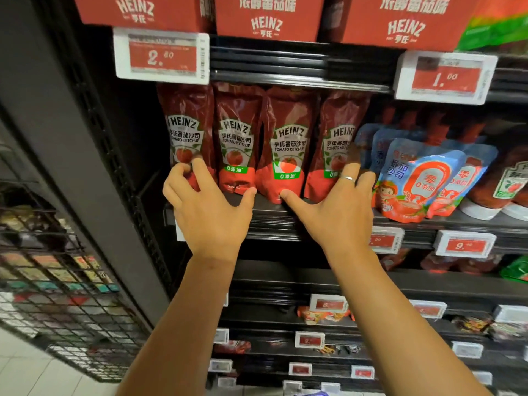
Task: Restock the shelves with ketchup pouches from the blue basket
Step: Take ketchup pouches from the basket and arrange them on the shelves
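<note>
Nearest the camera, two bare forearms are stretched up towards the shelf [285, 208] on which the red ketchup pouches [288, 144] are stood. The left hand [205, 207] is laid against the foot of the leftmost pouch [187, 132], its fingers bent round the pouch's lower edge in a light grip. The right hand [333, 207], ringed on one finger, is spread with its grip released: the thumb is pressed at the base of the third pouch and the fingers are rested against the fourth pouch [337, 144].

Four pouches are seen upright in a front row on that shelf, touching or nearly touching one another, so this facing is judged to be mostly filled and the step in hand appears to be straightening and squaring the row. Whether further rows behind them are full cannot be told. The blue basket is not clearly seen; only a sliver of something bluish shows at the bottom edge, so how many pouches are left cannot be told.

Just right of the fourth pouch, blue-and-orange pouches [420, 178] are crowded close and limit any widening of the row. Above the shelf, red cartons [268, 18] are stacked and a price tag [163, 55] hangs over the pouch tops. Left of the shelf, a wire rack [57, 281] is stood.
</note>
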`<action>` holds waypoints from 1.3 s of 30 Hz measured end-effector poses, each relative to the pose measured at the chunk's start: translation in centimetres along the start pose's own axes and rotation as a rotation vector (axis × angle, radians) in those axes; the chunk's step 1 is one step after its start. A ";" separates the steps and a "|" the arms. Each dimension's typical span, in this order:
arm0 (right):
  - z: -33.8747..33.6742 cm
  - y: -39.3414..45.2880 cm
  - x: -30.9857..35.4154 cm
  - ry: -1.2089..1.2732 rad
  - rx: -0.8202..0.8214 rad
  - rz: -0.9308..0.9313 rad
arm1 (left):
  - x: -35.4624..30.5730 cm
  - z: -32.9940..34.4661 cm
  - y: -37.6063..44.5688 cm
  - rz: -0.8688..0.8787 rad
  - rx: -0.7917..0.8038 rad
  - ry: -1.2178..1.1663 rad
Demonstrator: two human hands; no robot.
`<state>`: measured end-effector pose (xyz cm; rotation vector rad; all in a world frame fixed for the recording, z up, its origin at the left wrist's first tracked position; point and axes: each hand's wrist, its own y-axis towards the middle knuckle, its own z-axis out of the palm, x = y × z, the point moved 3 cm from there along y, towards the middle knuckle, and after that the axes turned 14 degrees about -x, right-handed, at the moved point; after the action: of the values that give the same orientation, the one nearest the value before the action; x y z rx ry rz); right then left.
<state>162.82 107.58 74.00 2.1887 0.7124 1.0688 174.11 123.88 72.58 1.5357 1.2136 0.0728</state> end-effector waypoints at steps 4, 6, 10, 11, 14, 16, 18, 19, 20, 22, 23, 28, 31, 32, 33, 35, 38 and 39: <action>-0.2 -0.5 0.0 -0.022 -0.015 -0.002 | 0.1 0.0 -0.1 -0.004 -0.007 -0.009; -0.4 -0.8 -0.1 -0.030 -0.008 -0.006 | 0.2 -0.2 -0.3 0.001 0.005 -0.039; -1.2 -1.2 -0.7 0.053 0.030 -0.007 | 0.7 -1.1 -0.7 0.035 0.034 -0.162; -1.5 -1.2 -0.9 0.089 0.044 0.001 | 1.0 -1.3 -0.7 0.027 0.056 -0.206; -2.8 -1.8 -1.9 0.191 0.099 -0.021 | 1.9 -2.0 -0.5 0.007 0.161 -0.335; -4.1 -2.3 -2.8 0.288 0.135 -0.061 | 2.4 -2.9 -0.6 0.050 0.191 -0.390; -5.5 -2.9 -4.0 0.390 0.155 -0.102 | 2.7 -4.2 -1.2 0.103 0.201 -0.425; -6.2 -3.3 -4.8 0.436 0.156 -0.125 | 2.9 -4.8 -1.7 0.121 0.201 -0.440; -6.9 -3.7 -5.6 0.474 0.153 -0.143 | 3.0 -5.5 -2.3 0.134 0.192 -0.455; -7.9 -4.9 -7.6 0.533 0.160 -0.140 | 3.6 -6.7 -4.1 0.152 0.155 -0.461; -8.1 -5.9 -8.9 0.547 0.190 -0.120 | 4.2 -7.2 -5.4 0.153 0.157 -0.445; -6.6 -14.2 -17.6 0.435 0.563 0.111 | 9.6 -8.1 -16.6 -0.023 0.457 -0.242; -4.9 -20.9 -24.3 0.221 0.886 0.306 | 12.9 -8.5 -24.8 -0.335 0.669 -0.087; -5.0 -23.5 -26.3 0.157 0.984 0.367 | 13.8 -8.8 -27.5 -0.393 0.740 -0.037; -5.2 -26.0 -28.3 0.106 1.053 0.405 | 14.5 -9.2 -29.9 -0.434 0.806 0.000; -6.1 -30.2 -31.4 0.014 1.132 0.448 | 15.6 -9.9 -34.2 -0.467 0.918 0.059; -7.1 -34.8 -34.3 -0.042 1.174 0.549 | 17.0 -10.7 -39.7 -0.515 1.047 0.142; -7.2 -36.0 -34.9 -0.070 1.191 0.563 | 17.5 -10.9 -41.2 -0.552 1.089 0.197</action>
<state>131.00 110.28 34.62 3.5872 0.8363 0.8804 149.42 137.52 36.12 2.0276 1.9554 -0.9607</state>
